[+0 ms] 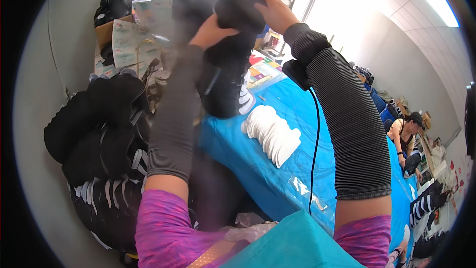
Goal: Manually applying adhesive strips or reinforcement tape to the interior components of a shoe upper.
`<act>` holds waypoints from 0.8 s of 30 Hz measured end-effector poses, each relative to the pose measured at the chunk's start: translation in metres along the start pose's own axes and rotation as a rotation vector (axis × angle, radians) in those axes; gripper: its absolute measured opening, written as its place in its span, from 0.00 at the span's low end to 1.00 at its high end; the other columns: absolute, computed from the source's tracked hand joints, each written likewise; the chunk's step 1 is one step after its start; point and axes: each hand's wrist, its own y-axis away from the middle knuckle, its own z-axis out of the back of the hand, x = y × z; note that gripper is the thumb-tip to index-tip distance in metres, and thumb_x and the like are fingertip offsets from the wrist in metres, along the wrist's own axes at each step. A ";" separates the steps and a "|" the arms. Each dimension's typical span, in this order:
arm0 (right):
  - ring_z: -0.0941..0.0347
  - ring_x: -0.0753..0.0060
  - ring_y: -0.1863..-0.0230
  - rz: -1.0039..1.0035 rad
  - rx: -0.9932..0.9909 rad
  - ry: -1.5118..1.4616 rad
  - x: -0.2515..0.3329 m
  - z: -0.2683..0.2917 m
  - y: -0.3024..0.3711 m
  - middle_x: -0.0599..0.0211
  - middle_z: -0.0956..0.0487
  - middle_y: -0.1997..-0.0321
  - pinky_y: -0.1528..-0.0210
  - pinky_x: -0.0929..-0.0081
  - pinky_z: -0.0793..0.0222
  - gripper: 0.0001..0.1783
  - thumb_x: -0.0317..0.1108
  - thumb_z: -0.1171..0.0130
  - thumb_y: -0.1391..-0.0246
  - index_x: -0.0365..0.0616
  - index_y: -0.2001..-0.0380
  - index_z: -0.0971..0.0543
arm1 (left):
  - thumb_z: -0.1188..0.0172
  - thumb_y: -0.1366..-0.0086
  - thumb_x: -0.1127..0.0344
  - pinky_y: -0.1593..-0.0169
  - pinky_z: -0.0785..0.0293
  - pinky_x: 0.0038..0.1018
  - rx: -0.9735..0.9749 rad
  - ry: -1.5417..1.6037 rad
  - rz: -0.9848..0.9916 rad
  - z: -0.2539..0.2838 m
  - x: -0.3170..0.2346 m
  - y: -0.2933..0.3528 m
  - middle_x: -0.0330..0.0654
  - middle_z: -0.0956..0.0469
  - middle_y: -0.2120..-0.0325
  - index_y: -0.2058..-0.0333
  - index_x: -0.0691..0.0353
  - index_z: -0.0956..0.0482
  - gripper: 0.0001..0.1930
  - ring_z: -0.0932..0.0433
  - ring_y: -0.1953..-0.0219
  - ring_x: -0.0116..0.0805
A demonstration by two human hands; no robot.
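Both arms reach forward to the far side of the blue-covered table. My left hand is closed on the near left side of a dark, blurred shoe piece. My right hand grips its right side, fingers over the top edge. Below and behind it rises a tall stack of black shoe pieces, with white edges showing at its right. Whether the held piece touches the stack, I cannot tell. Nearer me, white insole-shaped pieces lie in an overlapping row.
Piles of black shoe pieces with white parts crowd the left side. A black cable hangs from a small device on my right forearm. Clear plastic scraps lie on the table. At far right, another person handles dark items.
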 end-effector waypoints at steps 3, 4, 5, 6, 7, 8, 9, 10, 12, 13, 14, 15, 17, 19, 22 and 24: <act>0.28 0.49 0.45 0.048 -0.031 -0.012 0.007 -0.001 -0.004 0.57 0.27 0.45 0.42 0.60 0.33 0.16 0.44 0.48 0.37 0.51 0.51 0.24 | 0.33 0.43 0.59 0.45 0.28 0.31 0.021 0.019 0.316 0.057 0.029 -0.023 0.51 0.21 0.53 0.45 0.72 0.29 0.31 0.22 0.49 0.40; 0.28 0.49 0.45 0.059 -0.045 -0.040 0.016 -0.001 -0.009 0.57 0.27 0.45 0.42 0.60 0.33 0.16 0.44 0.48 0.37 0.51 0.51 0.24 | 0.34 0.42 0.59 0.44 0.29 0.31 -0.219 -0.101 0.221 0.077 0.036 -0.033 0.51 0.22 0.52 0.45 0.73 0.29 0.31 0.23 0.48 0.39; 0.28 0.48 0.46 0.058 -0.050 0.026 -0.026 0.000 0.002 0.57 0.27 0.44 0.42 0.60 0.32 0.16 0.44 0.48 0.37 0.51 0.50 0.24 | 0.36 0.40 0.54 0.45 0.29 0.31 -0.334 -0.252 0.078 0.022 0.013 -0.047 0.51 0.22 0.52 0.46 0.73 0.29 0.31 0.23 0.49 0.37; 0.28 0.48 0.46 0.076 -0.062 0.067 -0.054 0.003 0.013 0.57 0.28 0.44 0.42 0.61 0.32 0.17 0.44 0.49 0.37 0.51 0.50 0.24 | 0.38 0.40 0.53 0.47 0.28 0.31 -0.318 -0.238 0.002 -0.015 -0.013 -0.064 0.50 0.21 0.54 0.46 0.73 0.28 0.31 0.23 0.51 0.36; 0.28 0.48 0.46 0.053 -0.048 0.086 -0.068 0.002 0.022 0.57 0.28 0.44 0.42 0.61 0.32 0.17 0.44 0.49 0.37 0.51 0.50 0.24 | 0.41 0.39 0.52 0.49 0.27 0.31 -0.311 -0.248 -0.073 -0.037 -0.023 -0.071 0.49 0.21 0.56 0.47 0.73 0.27 0.30 0.22 0.53 0.35; 0.28 0.47 0.45 0.039 -0.052 -0.019 -0.044 -0.007 0.017 0.57 0.29 0.41 0.41 0.61 0.33 0.18 0.46 0.49 0.37 0.52 0.49 0.24 | 0.41 0.39 0.52 0.49 0.27 0.31 -0.317 -0.309 -0.076 -0.013 -0.005 -0.087 0.49 0.21 0.56 0.47 0.73 0.27 0.30 0.22 0.53 0.35; 0.28 0.47 0.45 0.068 -0.076 -0.181 0.009 -0.015 0.002 0.57 0.31 0.38 0.41 0.62 0.33 0.19 0.47 0.49 0.37 0.53 0.47 0.24 | 0.38 0.42 0.47 0.43 0.37 0.46 0.049 -0.620 -0.257 0.056 0.011 -0.117 0.50 0.33 0.44 0.38 0.60 0.41 0.38 0.34 0.43 0.46; 0.28 0.47 0.45 0.103 -0.116 -0.244 0.030 -0.009 -0.003 0.57 0.31 0.38 0.41 0.62 0.33 0.19 0.47 0.49 0.37 0.53 0.47 0.24 | 0.35 0.44 0.43 0.37 0.46 0.62 0.454 -0.866 -0.413 0.090 0.001 -0.140 0.50 0.46 0.32 0.30 0.48 0.55 0.50 0.47 0.32 0.58; 0.29 0.48 0.42 -0.007 -0.102 -0.015 -0.044 -0.016 0.010 0.57 0.36 0.32 0.39 0.63 0.34 0.23 0.51 0.48 0.38 0.54 0.45 0.26 | 0.40 0.42 0.46 0.48 0.36 0.46 0.424 -0.426 -0.196 -0.003 -0.023 -0.143 0.47 0.33 0.48 0.41 0.57 0.39 0.35 0.34 0.47 0.45; 0.38 0.45 0.34 -0.137 0.027 -0.181 -0.050 -0.017 0.022 0.48 0.40 0.30 0.33 0.64 0.42 0.26 0.52 0.48 0.38 0.55 0.40 0.30 | 0.44 0.40 0.49 0.59 0.26 0.30 0.412 -0.140 0.086 -0.022 -0.031 -0.133 0.44 0.21 0.64 0.52 0.66 0.23 0.27 0.21 0.63 0.33; 0.38 0.45 0.34 -0.144 0.009 -0.173 -0.054 -0.015 0.021 0.48 0.40 0.30 0.33 0.64 0.42 0.26 0.52 0.48 0.38 0.55 0.40 0.30 | 0.44 0.40 0.49 0.59 0.26 0.30 0.421 -0.139 0.066 -0.025 -0.036 -0.131 0.44 0.21 0.64 0.52 0.66 0.23 0.27 0.21 0.63 0.33; 0.33 0.46 0.38 -0.107 0.007 -0.139 -0.058 -0.017 0.019 0.49 0.41 0.30 0.36 0.63 0.38 0.28 0.53 0.47 0.39 0.56 0.39 0.31 | 0.45 0.41 0.47 0.62 0.26 0.28 0.414 -0.074 0.275 -0.019 -0.036 -0.131 0.41 0.21 0.66 0.55 0.62 0.21 0.24 0.22 0.66 0.31; 0.28 0.46 0.42 -0.052 -0.015 -0.143 -0.061 -0.022 0.014 0.49 0.39 0.31 0.39 0.61 0.34 0.30 0.55 0.46 0.40 0.56 0.38 0.33 | 0.47 0.42 0.46 0.66 0.27 0.27 0.405 -0.017 0.472 -0.015 -0.035 -0.132 0.38 0.21 0.69 0.58 0.58 0.20 0.23 0.23 0.70 0.29; 0.27 0.45 0.44 -0.097 0.020 -0.223 -0.069 -0.026 0.010 0.47 0.34 0.34 0.41 0.59 0.34 0.31 0.56 0.45 0.41 0.55 0.38 0.34 | 0.51 0.42 0.38 0.68 0.27 0.25 0.405 0.095 0.695 -0.022 -0.028 -0.134 0.35 0.21 0.71 0.62 0.52 0.21 0.25 0.24 0.73 0.26; 0.26 0.44 0.47 -0.140 0.042 -0.283 -0.055 -0.039 0.000 0.45 0.25 0.45 0.43 0.57 0.33 0.32 0.56 0.46 0.41 0.52 0.39 0.34 | 0.54 0.41 0.33 0.66 0.26 0.25 0.401 -0.045 0.697 -0.003 0.002 -0.145 0.36 0.21 0.70 0.60 0.54 0.21 0.30 0.24 0.72 0.27; 0.26 0.39 0.48 -0.177 0.053 -0.251 -0.061 -0.045 -0.003 0.45 0.21 0.50 0.44 0.56 0.32 0.31 0.57 0.48 0.40 0.53 0.39 0.35 | 0.54 0.41 0.33 0.65 0.27 0.25 0.417 -0.126 0.696 -0.009 0.014 -0.154 0.36 0.21 0.68 0.59 0.54 0.22 0.30 0.24 0.70 0.27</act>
